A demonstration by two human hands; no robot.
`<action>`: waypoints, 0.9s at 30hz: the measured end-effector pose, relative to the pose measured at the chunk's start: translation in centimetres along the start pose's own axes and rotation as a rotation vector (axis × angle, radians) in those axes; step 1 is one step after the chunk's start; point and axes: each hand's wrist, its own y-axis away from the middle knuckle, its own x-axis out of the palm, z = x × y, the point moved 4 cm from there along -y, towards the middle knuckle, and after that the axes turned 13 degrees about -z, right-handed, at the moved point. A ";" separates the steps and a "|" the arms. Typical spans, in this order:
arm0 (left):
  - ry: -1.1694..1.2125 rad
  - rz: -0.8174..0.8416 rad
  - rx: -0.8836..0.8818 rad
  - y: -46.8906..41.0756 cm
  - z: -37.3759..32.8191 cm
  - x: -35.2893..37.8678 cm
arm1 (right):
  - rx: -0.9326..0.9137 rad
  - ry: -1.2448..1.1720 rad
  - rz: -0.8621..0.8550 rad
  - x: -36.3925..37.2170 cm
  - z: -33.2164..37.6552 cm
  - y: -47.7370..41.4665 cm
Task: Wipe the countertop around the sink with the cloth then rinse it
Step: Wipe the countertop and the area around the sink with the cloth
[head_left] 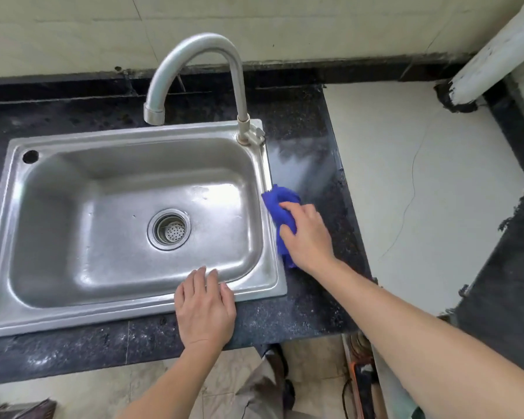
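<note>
Now the right hand point(307, 234) clutches the cloth point(280, 207) on the table point(312, 164); left hand point(204, 309) spread flat on the sink point(260, 293) rim; wet stone could let it slip.

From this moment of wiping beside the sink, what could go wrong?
1. The right hand presses the blue cloth on the narrow countertop strip near its right edge, so a long stroke may slip off.
2. The cloth already overlaps the sink rim; dirt may be pushed into the basin.
3. The left hand leans on the front rim, which looks wet, and may slide.
</note>
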 end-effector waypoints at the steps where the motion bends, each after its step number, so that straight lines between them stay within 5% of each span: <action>1: -0.004 -0.003 0.003 0.0 0.0 0.1 | -0.023 -0.004 -0.032 0.3 0.3 2.7; 5: -0.004 0.005 0.001 0.0 0.1 0.2 | -0.073 0.066 -0.065 -0.7 -1.5 11.3; 10: 0.019 0.014 -0.009 0.0 0.0 0.2 | 0.052 -0.156 0.327 -4.0 -3.2 15.4; 14: 0.027 0.018 -0.010 0.0 0.0 0.4 | 0.325 -0.195 -0.059 -8.2 -8.6 9.6; 17: 0.020 0.004 0.008 0.1 0.1 0.5 | 0.300 0.085 -0.202 -6.5 -9.2 8.8; 21: 0.004 -0.004 0.033 0.2 0.3 0.6 | 0.027 0.246 -0.340 -1.1 -3.4 15.8; 24: 0.020 -0.008 0.052 0.3 0.2 0.2 | -0.012 0.085 -0.246 0.4 -1.4 19.3; 27: 0.120 0.017 0.158 0.4 0.5 -0.8 | 0.026 -0.175 0.048 -0.7 -1.9 19.3</action>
